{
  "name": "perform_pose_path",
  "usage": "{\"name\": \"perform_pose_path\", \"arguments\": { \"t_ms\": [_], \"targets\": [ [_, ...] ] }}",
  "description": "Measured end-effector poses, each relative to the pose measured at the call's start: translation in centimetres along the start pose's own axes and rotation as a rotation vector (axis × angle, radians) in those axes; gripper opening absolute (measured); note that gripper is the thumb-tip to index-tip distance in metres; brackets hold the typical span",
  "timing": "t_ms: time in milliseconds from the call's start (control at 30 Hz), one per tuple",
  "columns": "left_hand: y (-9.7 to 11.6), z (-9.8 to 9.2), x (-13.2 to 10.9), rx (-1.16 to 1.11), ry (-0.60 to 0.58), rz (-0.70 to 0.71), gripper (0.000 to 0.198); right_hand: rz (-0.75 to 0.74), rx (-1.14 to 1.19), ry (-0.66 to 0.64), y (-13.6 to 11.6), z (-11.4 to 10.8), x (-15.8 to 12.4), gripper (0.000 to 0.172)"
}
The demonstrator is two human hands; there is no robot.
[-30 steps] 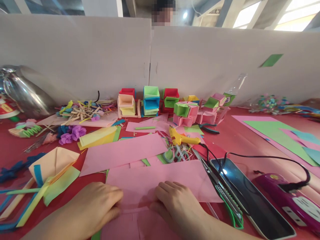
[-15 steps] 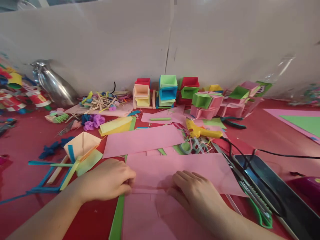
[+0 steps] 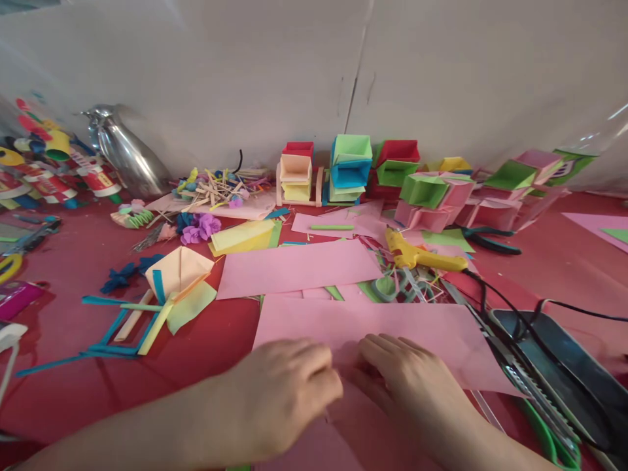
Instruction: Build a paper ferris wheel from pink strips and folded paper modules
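A large pink paper sheet (image 3: 417, 320) lies at the front of the red table, with a fold or edge crossing beneath my hands. My left hand (image 3: 289, 392) rests on it, fingers curled and pressed together at the paper; its fingertips are partly hidden. Just to the right, my right hand (image 3: 402, 373) bends over the same sheet, its thumb tucked under the fingers near the paper. A small gap separates the two hands. Beyond them lies a pink strip (image 3: 299, 268). What the fingertips pinch, if anything, is hard to see.
A yellow glue gun (image 3: 424, 257), scissors (image 3: 390, 286) and a dark tray (image 3: 554, 366) with a black cable lie right. Folded paper boxes (image 3: 350, 173) stand by the wall. Left are a peach-and-blue paper model (image 3: 179, 268) and a metal jug (image 3: 130, 154).
My left hand has moved right across the pink paper, closer to my right hand. The view has shifted, so the table items appear farther right.
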State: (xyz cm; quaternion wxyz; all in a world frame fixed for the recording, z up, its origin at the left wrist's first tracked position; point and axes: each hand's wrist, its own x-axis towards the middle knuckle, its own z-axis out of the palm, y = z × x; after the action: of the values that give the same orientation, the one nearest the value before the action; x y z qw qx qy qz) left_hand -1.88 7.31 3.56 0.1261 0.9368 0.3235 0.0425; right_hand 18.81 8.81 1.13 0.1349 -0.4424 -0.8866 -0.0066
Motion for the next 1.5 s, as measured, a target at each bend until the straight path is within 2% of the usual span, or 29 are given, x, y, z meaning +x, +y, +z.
{"name": "perform_pose_path", "arguments": {
  "t_ms": [100, 200, 333, 433, 500, 567, 633, 700, 767, 800, 833, 900, 967, 1133, 1367, 1500],
  "targets": [
    [1.0, 2.1, 0.6, 0.043, 0.001, -0.035, 0.009, 0.009, -0.008, -0.007, 0.0, 0.0, -0.1, 0.025],
    [1.0, 2.6, 0.9, 0.077, -0.029, -0.111, 0.014, -0.018, 0.01, 0.008, 0.0, -0.1, 0.0, 0.024],
    [1.3, 1.8, 0.8, 0.162, -0.178, -0.207, 0.023, -0.07, 0.036, 0.02, 0.1, -0.1, 0.1, 0.021],
    [1.0, 1.0, 0.3, 0.169, -0.231, -0.283, 0.022, -0.076, 0.051, 0.0, 0.4, 0.0, 0.0, 0.019],
    [0.1, 0.2, -0.2, 0.178, -0.248, -0.28, 0.02, -0.074, 0.077, -0.023, 0.6, -0.1, -0.1, 0.018],
    [-1.4, -0.9, -0.9, 0.199, -0.285, -0.252, 0.027, -0.071, 0.114, -0.055, 0.7, -0.2, -0.2, 0.017],
    [-2.8, -2.3, -1.4, 0.186, -0.299, -0.281, 0.035, -0.06, 0.15, -0.081, 0.7, -0.4, -0.2, 0.015],
    [-3.7, -3.3, -1.5, 0.087, -0.224, -0.332, 0.039, -0.038, 0.179, -0.103, 0.7, -0.5, -0.1, 0.014],
    [-3.7, -3.7, -1.2, -0.059, -0.034, -0.392, 0.037, -0.018, 0.199, -0.1, 0.7, -0.5, -0.1, 0.015],
    [-3.4, -3.5, -0.9, -0.113, 0.07, -0.378, 0.033, -0.016, 0.204, -0.087, 0.6, -0.5, 0.0, 0.016],
    [-3.0, -3.1, -0.6, -0.142, 0.159, -0.332, 0.03, -0.02, 0.21, -0.069, 0.6, -0.4, 0.0, 0.017],
    [-2.0, -1.8, 0.0, -0.085, 0.223, -0.117, 0.031, -0.037, 0.232, -0.028, 0.4, -0.3, 0.1, 0.019],
    [-1.2, -0.3, 0.4, 0.031, 0.195, 0.024, 0.027, -0.053, 0.27, -0.012, 0.2, -0.1, 0.2, 0.019],
    [-1.2, 1.7, 0.7, 0.093, 0.109, 0.024, 0.014, -0.104, 0.29, -0.042, 0.1, -0.3, 0.2, 0.015],
    [-1.7, 1.2, 1.1, 0.024, 0.042, -0.039, 0.019, -0.272, 0.111, 0.012, 1.4, -1.0, -0.9, 0.026],
    [-1.6, 1.0, 1.1, -0.001, 0.022, -0.053, 0.023, -0.305, 0.029, -0.061, 1.6, -1.3, -1.6, 0.026]
  ]
}}
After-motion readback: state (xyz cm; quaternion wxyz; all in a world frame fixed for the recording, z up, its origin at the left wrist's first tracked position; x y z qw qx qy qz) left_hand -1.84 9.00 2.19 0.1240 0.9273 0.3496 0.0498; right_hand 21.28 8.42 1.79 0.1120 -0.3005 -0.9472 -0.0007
